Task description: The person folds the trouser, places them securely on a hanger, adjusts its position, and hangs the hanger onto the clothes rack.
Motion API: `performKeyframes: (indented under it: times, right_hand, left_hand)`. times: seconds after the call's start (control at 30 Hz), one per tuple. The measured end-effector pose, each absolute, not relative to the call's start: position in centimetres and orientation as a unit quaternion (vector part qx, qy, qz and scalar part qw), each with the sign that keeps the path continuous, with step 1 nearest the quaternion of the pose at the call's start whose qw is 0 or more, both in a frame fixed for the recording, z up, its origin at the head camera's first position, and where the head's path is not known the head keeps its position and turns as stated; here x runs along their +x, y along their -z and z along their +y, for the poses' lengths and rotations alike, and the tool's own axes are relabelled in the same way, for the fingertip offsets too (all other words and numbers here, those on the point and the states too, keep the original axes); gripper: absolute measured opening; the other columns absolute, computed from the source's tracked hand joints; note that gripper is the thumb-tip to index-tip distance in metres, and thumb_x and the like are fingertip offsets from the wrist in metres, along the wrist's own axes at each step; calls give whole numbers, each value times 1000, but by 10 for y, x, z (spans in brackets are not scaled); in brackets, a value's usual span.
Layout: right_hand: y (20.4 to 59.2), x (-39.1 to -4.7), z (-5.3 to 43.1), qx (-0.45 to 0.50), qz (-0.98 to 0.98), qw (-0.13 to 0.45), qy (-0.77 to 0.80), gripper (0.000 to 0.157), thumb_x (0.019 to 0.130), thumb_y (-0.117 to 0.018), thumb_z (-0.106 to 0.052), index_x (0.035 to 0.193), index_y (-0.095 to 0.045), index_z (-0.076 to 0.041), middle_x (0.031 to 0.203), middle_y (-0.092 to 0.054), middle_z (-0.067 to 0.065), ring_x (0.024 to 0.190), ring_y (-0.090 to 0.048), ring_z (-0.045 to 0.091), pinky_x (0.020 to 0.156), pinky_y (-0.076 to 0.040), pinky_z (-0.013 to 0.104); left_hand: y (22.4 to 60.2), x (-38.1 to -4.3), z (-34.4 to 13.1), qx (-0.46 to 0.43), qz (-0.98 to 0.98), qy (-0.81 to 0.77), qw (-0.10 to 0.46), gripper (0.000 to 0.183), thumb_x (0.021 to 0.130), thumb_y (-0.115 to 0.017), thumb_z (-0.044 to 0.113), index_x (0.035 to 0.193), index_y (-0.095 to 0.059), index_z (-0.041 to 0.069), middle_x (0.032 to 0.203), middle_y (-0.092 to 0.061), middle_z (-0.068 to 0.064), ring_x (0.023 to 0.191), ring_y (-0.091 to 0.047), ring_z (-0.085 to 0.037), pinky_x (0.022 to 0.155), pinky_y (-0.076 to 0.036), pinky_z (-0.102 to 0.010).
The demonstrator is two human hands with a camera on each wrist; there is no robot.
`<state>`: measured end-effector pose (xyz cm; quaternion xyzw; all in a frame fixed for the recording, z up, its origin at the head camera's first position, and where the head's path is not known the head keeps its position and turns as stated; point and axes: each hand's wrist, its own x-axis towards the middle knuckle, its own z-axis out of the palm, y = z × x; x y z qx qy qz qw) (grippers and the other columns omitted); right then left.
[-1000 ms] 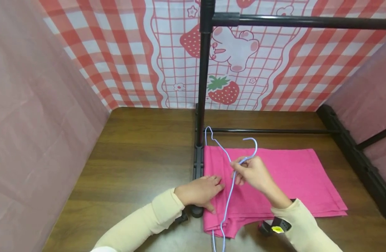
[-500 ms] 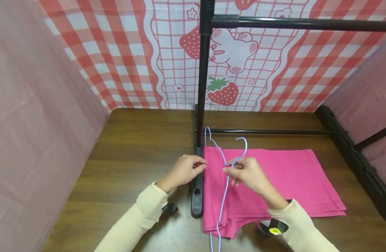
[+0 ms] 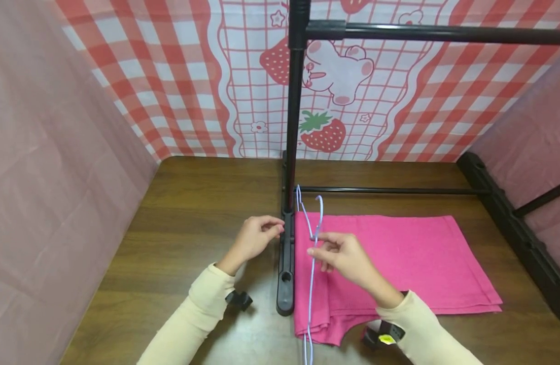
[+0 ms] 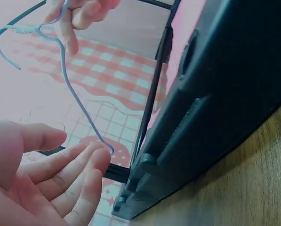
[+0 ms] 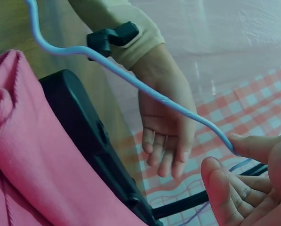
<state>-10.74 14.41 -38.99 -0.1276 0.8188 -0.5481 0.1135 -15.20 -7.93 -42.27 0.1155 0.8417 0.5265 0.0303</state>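
My right hand (image 3: 346,256) pinches a pale purple wire hanger (image 3: 311,284) just below its hook, between thumb and fingers. In the head view the hanger stands nearly edge-on over the left end of a folded pink garment (image 3: 398,258), and its lower part passes beyond the garment's near edge. My left hand (image 3: 252,238) holds nothing; its fingers are loosely bent, with the fingertips at the black rack foot (image 3: 286,294). The left wrist view shows that hand (image 4: 51,183) palm up, below the hanger's arm (image 4: 76,96).
A black rack post (image 3: 294,126) rises at the garment's left, carrying a top rail (image 3: 421,33). A low bar (image 3: 389,190) runs behind the garment to the right-hand rack foot (image 3: 513,228). Checked strawberry cloth (image 3: 193,86) hangs behind the wooden table (image 3: 193,213).
My left hand has let go of the pink garment and drawn back left to the rack foot. My right hand has carried the hanger's hook left, turning the hanger nearly edge-on.
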Motion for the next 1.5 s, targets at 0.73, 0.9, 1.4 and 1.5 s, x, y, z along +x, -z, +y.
performKeyframes:
  times: [0.73, 0.9, 1.4, 1.5]
  right_hand:
    - [416, -99, 97, -248, 839, 106, 473, 16, 88, -71, -17, 89, -74, -2, 61, -66, 4, 49, -54, 4, 44, -46, 21]
    - [419, -101, 103, -242, 835, 123, 479, 16, 89, -69, -15, 91, -73, 0, 62, -66, 11, 48, -56, 10, 44, -47, 22]
    - [427, -132, 164, -88, 916, 49, 389, 20, 88, -69, -13, 99, -70, 4, 73, -69, 11, 58, -56, 9, 52, -47, 24]
    - [434, -133, 170, -79, 928, 72, 358, 29, 88, -70, -17, 106, -68, 6, 79, -70, 10, 63, -57, 10, 58, -49, 25]
  left_hand:
    - [433, -165, -92, 10, 633, -723, 276, 40, 99, -51, 15, 125, -54, -14, 72, -68, 6, 59, -58, -4, 56, -47, -16]
    - [438, -164, -93, -3, 625, -730, 275, 38, 97, -52, 9, 126, -53, -15, 67, -62, 7, 54, -51, 0, 49, -43, -11]
    - [428, -163, -91, 17, 616, -746, 252, 32, 100, -44, 3, 122, -49, -20, 65, -58, 7, 56, -50, 2, 46, -41, -9]
    - [427, -163, -89, 18, 603, -758, 249, 34, 101, -44, 4, 123, -47, -21, 66, -58, 7, 54, -48, 2, 47, -40, -9]
